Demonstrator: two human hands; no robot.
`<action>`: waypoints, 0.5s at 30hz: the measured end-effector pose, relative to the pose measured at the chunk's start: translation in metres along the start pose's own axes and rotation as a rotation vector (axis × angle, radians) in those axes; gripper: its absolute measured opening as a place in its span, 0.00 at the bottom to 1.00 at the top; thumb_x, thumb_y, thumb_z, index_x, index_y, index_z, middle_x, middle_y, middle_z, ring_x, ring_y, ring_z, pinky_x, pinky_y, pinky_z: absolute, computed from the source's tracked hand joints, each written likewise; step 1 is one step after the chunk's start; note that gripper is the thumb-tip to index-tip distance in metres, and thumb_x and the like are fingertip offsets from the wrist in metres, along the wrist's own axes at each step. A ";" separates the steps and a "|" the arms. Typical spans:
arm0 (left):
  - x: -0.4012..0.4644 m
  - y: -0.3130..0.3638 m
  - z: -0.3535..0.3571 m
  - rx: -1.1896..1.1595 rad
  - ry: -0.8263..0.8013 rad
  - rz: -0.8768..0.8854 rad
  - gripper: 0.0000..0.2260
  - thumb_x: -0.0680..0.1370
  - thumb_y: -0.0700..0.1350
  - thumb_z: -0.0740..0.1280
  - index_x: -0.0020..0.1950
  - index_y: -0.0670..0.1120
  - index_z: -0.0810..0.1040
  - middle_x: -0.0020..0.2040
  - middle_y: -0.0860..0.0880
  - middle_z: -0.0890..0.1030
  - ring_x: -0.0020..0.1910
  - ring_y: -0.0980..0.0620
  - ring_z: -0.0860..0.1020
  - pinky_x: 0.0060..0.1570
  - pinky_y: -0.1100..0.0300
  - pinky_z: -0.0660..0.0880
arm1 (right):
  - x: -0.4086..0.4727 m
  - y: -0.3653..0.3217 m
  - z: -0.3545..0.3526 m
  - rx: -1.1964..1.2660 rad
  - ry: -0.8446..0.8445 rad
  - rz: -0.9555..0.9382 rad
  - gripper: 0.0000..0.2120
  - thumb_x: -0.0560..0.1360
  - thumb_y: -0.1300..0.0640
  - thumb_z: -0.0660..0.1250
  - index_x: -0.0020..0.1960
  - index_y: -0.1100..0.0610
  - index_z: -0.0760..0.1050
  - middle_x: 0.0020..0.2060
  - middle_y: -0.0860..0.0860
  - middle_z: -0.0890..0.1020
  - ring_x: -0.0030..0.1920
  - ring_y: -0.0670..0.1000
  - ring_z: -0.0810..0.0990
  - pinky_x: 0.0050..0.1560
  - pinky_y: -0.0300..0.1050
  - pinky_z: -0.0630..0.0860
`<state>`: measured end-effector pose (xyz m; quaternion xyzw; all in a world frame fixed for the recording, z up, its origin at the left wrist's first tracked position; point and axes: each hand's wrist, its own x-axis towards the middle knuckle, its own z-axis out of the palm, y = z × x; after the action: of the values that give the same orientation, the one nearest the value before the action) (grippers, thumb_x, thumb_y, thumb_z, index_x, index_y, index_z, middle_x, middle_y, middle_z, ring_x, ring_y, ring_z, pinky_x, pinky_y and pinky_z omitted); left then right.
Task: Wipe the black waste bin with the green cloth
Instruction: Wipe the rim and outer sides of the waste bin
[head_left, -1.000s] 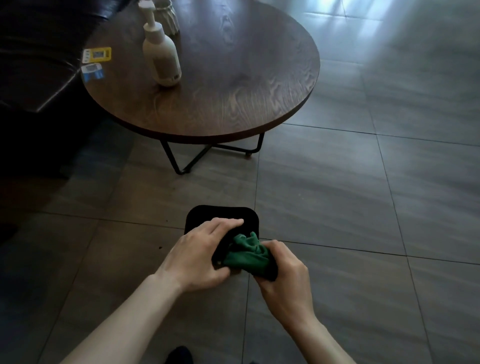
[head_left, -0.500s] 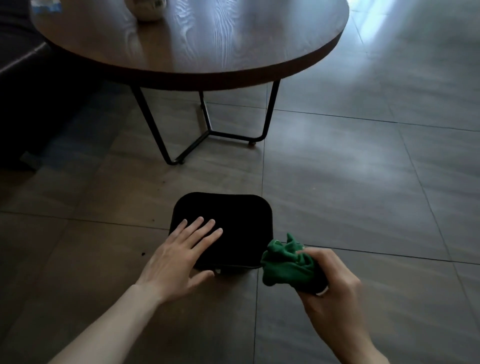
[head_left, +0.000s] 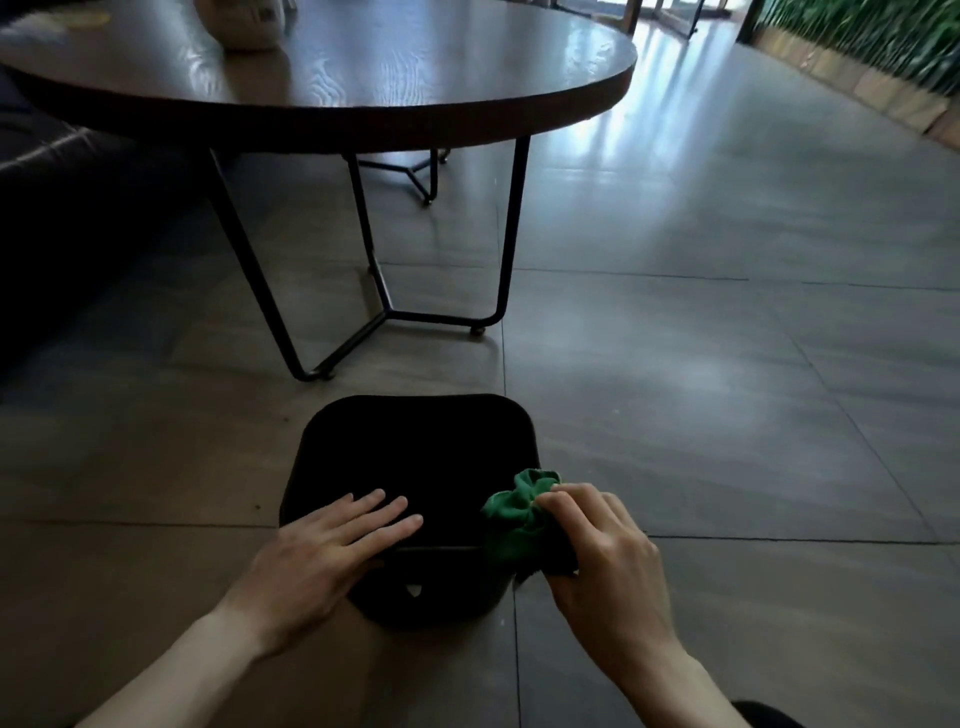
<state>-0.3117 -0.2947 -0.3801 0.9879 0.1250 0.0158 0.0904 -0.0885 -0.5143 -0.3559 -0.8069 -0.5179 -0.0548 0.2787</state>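
A: Right hand (head_left: 605, 553) first: fingers curled tight round bunched cloth (head_left: 519, 514), firmly gripped, wad pressed on bin (head_left: 415, 457) at its near right corner

B: Left hand (head_left: 322, 556)?

A: Flat, fingers spread, nothing held, palm down on bin's near left edge, looks like steadying

B: Bin relative to cloth?

A: Directly left of and below the wad, touching. Squarish with rounded corners, no clear long axis, standing on floor (head_left: 727, 415) just short of table (head_left: 363, 93) legs

B: Nearer hand for wiping?

A: Right, already on it. Probably sweep left across top or down the right wall, can't tell which. Unwiped top mostly lies left and away from cloth

B: Risk?

A: Bin sliding on tile if left lifts
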 end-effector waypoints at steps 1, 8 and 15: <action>0.002 0.000 -0.001 -0.011 0.015 -0.004 0.21 0.83 0.52 0.54 0.78 0.59 0.66 0.76 0.60 0.68 0.77 0.56 0.66 0.74 0.54 0.68 | 0.001 0.000 0.001 0.006 0.022 -0.004 0.23 0.62 0.63 0.82 0.54 0.52 0.80 0.52 0.46 0.82 0.51 0.54 0.82 0.34 0.50 0.82; 0.009 0.027 -0.007 -0.142 0.170 0.005 0.24 0.85 0.57 0.46 0.69 0.55 0.79 0.67 0.59 0.80 0.69 0.59 0.75 0.67 0.58 0.74 | 0.010 0.002 -0.015 0.013 0.119 -0.013 0.22 0.66 0.64 0.80 0.56 0.51 0.79 0.53 0.45 0.82 0.50 0.53 0.81 0.35 0.52 0.81; 0.040 0.015 -0.019 -0.139 0.198 -0.122 0.25 0.80 0.63 0.49 0.67 0.58 0.79 0.68 0.59 0.78 0.73 0.55 0.72 0.76 0.56 0.60 | 0.023 -0.006 -0.034 0.035 0.234 -0.013 0.24 0.64 0.63 0.83 0.56 0.53 0.79 0.52 0.47 0.82 0.48 0.54 0.82 0.38 0.52 0.81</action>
<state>-0.2704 -0.2962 -0.3586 0.9634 0.1919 0.1161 0.1468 -0.0763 -0.5110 -0.3157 -0.7867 -0.4878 -0.1413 0.3508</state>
